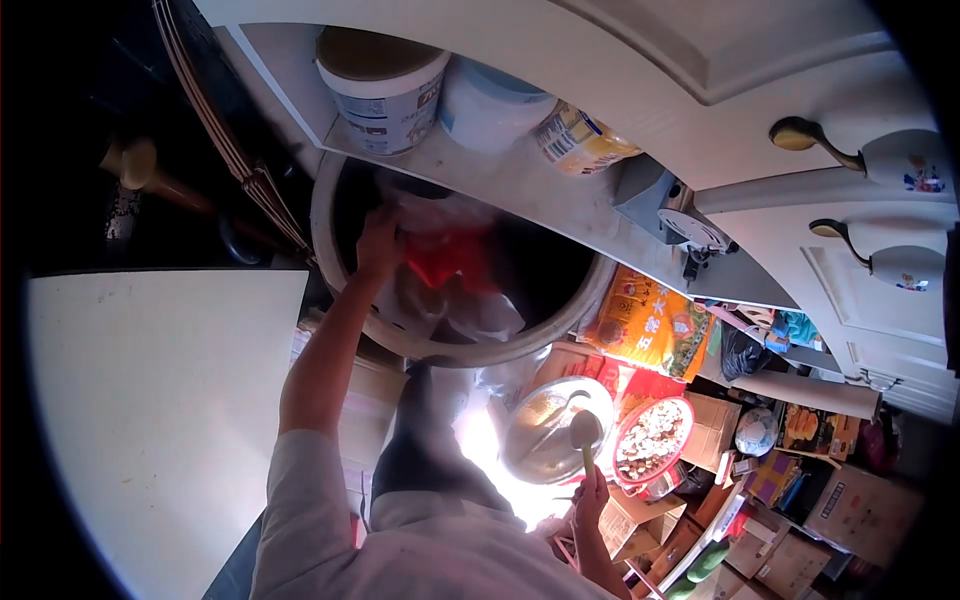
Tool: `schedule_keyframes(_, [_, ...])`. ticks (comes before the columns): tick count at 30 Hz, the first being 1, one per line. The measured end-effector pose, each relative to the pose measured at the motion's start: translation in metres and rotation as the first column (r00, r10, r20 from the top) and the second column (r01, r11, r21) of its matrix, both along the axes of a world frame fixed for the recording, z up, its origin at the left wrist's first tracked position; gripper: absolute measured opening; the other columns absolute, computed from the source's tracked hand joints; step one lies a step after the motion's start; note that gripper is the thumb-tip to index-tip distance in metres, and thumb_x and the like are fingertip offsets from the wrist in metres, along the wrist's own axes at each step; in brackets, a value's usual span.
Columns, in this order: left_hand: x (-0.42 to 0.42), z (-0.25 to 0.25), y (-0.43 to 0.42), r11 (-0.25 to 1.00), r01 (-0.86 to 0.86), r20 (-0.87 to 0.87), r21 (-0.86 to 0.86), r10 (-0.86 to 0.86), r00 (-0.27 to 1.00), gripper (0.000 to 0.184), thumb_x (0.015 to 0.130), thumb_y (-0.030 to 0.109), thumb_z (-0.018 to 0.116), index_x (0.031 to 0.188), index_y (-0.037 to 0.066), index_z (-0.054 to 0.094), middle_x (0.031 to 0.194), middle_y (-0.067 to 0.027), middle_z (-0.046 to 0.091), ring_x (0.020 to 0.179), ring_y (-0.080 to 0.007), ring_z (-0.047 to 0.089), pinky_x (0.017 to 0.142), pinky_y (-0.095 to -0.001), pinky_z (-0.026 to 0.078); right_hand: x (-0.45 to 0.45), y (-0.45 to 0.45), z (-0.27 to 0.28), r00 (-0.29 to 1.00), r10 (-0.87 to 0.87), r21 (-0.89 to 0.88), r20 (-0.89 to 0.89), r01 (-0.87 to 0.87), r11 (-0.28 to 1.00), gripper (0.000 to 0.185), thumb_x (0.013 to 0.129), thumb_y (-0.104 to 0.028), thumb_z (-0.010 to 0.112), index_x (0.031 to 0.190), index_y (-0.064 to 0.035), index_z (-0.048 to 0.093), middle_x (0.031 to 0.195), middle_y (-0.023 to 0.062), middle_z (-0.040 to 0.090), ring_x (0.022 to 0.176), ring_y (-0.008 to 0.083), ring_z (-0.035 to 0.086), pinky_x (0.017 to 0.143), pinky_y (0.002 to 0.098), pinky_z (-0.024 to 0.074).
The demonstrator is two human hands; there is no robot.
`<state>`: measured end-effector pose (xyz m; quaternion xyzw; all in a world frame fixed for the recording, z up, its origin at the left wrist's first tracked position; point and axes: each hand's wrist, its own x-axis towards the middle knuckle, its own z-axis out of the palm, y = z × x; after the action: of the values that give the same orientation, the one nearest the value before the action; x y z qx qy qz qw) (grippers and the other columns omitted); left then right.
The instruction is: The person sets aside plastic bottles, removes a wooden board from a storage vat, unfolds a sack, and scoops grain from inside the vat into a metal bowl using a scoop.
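Note:
My left hand reaches inside the rim of a large round vat, its fingers closed on the edge of a clear plastic bag. A red plastic bag lies against it, with more clear plastic below; the vat's dark inside hides what is under them. My right hand is closed around the handle of a ladle. The ladle's round bowl is over a shiny metal basin, whose contents are hard to make out in the glare.
A red-rimmed basket of small pale and brown pieces stands beside the basin, near an orange rice sack. A shelf with tubs overhangs the vat. A white board is at left; cardboard boxes fill the lower right.

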<state>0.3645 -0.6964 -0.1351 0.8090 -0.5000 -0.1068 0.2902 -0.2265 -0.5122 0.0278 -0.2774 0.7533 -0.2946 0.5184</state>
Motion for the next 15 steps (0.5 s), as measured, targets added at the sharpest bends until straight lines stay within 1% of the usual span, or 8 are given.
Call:
schedule_keyframes(4, [0.001,-0.04,-0.056,0.967,0.216,0.059,0.133,-0.226,0.972,0.09,0.062,0.024,0.082,0.139,0.01,0.038,0.145,-0.0159,0.035,0.132,-0.0357,0.034,0.104,-0.0413,0.039,-0.013,0.013,0.007,0.994,-0.074,0.06,-0.083,0.079,0.995,0.026,0.096,-0.019,0.052,0.116,-0.0038,0.057,0.061,-0.0076,0.037,0.045,0.0004,0.033,0.038,0.0178,0.026])
schedule_keyframes(6, [0.003,-0.063,-0.068,0.97,0.217,0.075,0.115,-0.226,0.971,0.109,0.052,0.028,0.086,0.143,0.011,0.03,0.148,-0.0158,0.028,0.136,-0.0357,0.027,0.107,-0.0419,0.035,-0.022,0.023,0.006,0.994,-0.057,0.055,-0.092,0.062,0.997,0.026,0.096,-0.019,0.052,0.116,-0.0029,0.056,0.06,-0.0077,0.037,0.045,0.0003,0.033,0.038,0.0183,0.0255])
schedule_keyframes(8, [0.009,-0.104,-0.075,0.963,0.187,0.039,0.195,-0.198,0.979,0.109,0.052,0.029,0.086,0.143,0.01,0.031,0.147,-0.0175,0.03,0.135,-0.0369,0.029,0.106,-0.0425,0.036,-0.024,0.034,0.004,0.991,-0.079,0.067,-0.108,0.086,0.994,0.023,0.096,-0.019,0.053,0.113,-0.0042,0.057,0.059,-0.0074,0.036,0.043,0.0007,0.032,0.037,0.0189,0.0245])
schedule_keyframes(9, [0.012,-0.128,-0.08,0.945,0.163,-0.002,0.284,-0.169,0.986,0.098,0.057,0.028,0.083,0.141,0.009,0.036,0.143,-0.0194,0.035,0.131,-0.0381,0.034,0.104,-0.0429,0.039,-0.027,0.041,0.0,0.991,-0.077,0.074,-0.113,0.086,0.993,0.021,0.096,-0.02,0.053,0.111,-0.0057,0.058,0.059,-0.0071,0.036,0.043,0.0009,0.032,0.036,0.019,0.024])
schedule_keyframes(11, [0.008,-0.143,-0.073,0.889,0.154,-0.032,0.431,-0.155,0.987,0.073,0.067,0.023,0.075,0.132,0.008,0.047,0.133,-0.0218,0.046,0.122,-0.039,0.045,0.097,-0.0435,0.044,-0.032,0.054,-0.009,0.99,-0.052,0.124,-0.132,0.069,0.99,0.017,0.096,-0.02,0.054,0.106,-0.007,0.059,0.057,-0.0069,0.036,0.041,0.001,0.032,0.034,0.0193,0.0243])
schedule_keyframes(12, [0.004,-0.147,-0.066,0.861,0.164,-0.023,0.482,-0.174,0.984,0.058,0.072,0.019,0.07,0.125,0.006,0.052,0.126,-0.0225,0.052,0.115,-0.0388,0.051,0.092,-0.0437,0.047,-0.033,0.06,-0.015,0.995,-0.073,0.108,-0.063,0.079,0.991,0.015,0.095,-0.02,0.054,0.102,-0.0073,0.058,0.057,-0.0073,0.036,0.041,0.001,0.032,0.034,0.0191,0.0241])
schedule_keyframes(13, [-0.003,-0.132,-0.063,0.832,0.172,-0.013,0.528,-0.195,0.981,0.044,0.076,0.016,0.065,0.118,0.005,0.058,0.119,-0.0232,0.058,0.108,-0.0385,0.056,0.088,-0.044,0.05,-0.023,0.061,-0.012,0.993,-0.095,0.115,-0.066,0.102,0.988,0.015,0.095,-0.02,0.054,0.102,-0.0074,0.058,0.057,-0.0074,0.036,0.04,0.001,0.032,0.034,0.0191,0.0237])
schedule_keyframes(15, [-0.011,-0.097,-0.053,0.819,0.204,0.016,0.536,-0.251,0.968,0.024,0.079,0.008,0.055,0.102,0.004,0.063,0.105,-0.0201,0.063,0.096,-0.0359,0.062,0.08,-0.0431,0.052,-0.007,0.058,-0.004,0.983,-0.161,0.143,-0.084,0.172,0.975,0.016,0.095,-0.02,0.054,0.105,-0.0076,0.058,0.057,-0.0075,0.036,0.04,0.0009,0.032,0.034,0.0189,0.0229])
